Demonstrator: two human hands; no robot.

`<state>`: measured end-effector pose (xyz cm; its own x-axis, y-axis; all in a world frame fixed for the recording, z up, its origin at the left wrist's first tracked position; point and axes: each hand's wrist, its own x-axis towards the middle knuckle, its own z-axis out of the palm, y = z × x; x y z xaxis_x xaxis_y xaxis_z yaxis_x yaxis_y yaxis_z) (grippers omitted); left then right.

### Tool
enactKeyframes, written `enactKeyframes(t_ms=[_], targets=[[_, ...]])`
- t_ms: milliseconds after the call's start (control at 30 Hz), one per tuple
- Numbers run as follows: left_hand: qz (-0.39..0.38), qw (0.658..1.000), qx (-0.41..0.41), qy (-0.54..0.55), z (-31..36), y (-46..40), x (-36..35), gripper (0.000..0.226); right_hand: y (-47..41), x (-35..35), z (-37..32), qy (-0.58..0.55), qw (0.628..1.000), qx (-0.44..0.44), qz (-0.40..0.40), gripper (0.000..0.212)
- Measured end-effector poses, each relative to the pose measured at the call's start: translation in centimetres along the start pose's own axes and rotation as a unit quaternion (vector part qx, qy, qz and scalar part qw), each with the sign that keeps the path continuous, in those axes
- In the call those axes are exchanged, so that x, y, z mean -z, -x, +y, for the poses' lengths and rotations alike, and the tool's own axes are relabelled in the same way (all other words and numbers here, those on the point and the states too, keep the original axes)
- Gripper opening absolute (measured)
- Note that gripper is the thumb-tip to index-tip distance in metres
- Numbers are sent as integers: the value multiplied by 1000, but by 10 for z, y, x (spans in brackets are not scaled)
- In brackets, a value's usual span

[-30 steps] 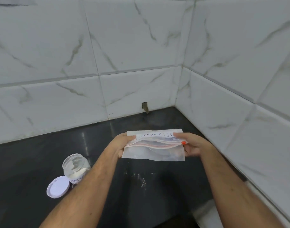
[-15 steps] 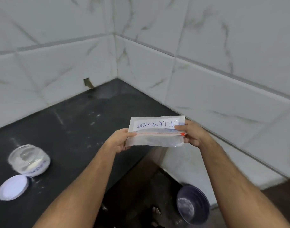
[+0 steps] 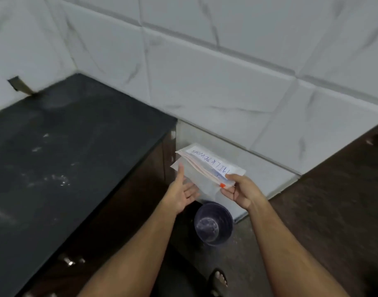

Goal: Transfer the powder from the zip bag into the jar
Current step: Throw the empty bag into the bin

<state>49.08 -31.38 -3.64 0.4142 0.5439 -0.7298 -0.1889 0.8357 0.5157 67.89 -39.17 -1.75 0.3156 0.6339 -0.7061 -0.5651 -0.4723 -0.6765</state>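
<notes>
We have one view only, from a head-worn wide-angle camera looking forward and steeply down, close over both forearms. It faces the tiled wall (image 3: 216,82) at 12 o'clock, the dark table (image 3: 65,157) at 9 o'clock, the floor (image 3: 333,211) at 4 o'clock.

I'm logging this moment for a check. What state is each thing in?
zip bag: flattened, looks empty, held off the counter
right hand: pinching the bag's corner
left hand: open, fingers touching the bag
bin: on the floor, open, lined
counter: dusted with powder
</notes>
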Motion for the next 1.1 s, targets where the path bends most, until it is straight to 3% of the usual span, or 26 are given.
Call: enactKeyframes(t_ms=[100, 200, 300, 400, 533, 767, 933, 1100], targets=[[21, 998, 5, -58, -41, -23, -32, 62, -16, 39, 20, 7, 999, -39, -10, 22], [51, 998, 7, -47, -78, -45, -49, 56, -32, 74, 39, 30, 998, -49, -17, 34], [103, 992, 15, -70, -102, -61, -54, 58, -40, 100, 56, 95, 993, -72, -24, 44], [148, 982, 30, -110, -116, -76, -49, 70, -48, 121, 70, 138, 983, -107, -60, 39], [146, 976, 52, -155, -129, -103, -32, 71, -76, 135, 88, 147, 976, -137, -81, 31], [125, 942, 124, -286, -175, -176, 12, 73, -167, 145, 162, 195, 966, -167, 26, 3], [144, 912, 144, -356, -233, -250, 52, 76, -228, 167, 232, 220, 954, -185, 86, 5], [123, 861, 136, -475, -293, -321, 86, 79, -288, 191, 290, 271, 934, -198, 122, 13]])
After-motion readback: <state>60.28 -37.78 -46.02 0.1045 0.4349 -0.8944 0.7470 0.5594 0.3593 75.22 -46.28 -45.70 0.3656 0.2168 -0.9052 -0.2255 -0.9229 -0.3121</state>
